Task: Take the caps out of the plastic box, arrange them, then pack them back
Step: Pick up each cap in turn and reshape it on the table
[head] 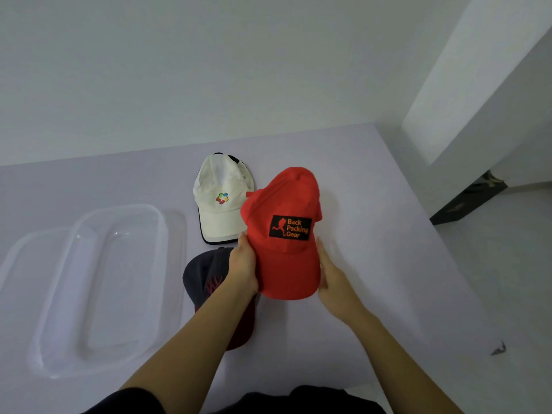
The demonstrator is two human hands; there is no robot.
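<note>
Evidently arranging: the red fabric cap (286,234) is held by its brim between left hand (243,268) and right hand (334,279) — to be set down right of the white cap (221,198).

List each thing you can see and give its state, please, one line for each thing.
Red fabric cap with black patch: held by its brim between both hands, above the surface.
White cap with colourful logo: lying flat, untouched.
Dark navy cap with red brim: lying flat, partly hidden by the left arm.
Clear plastic box: empty, open.
Left hand: grip shut on the brim.
Right hand: grip shut on the brim.
</note>
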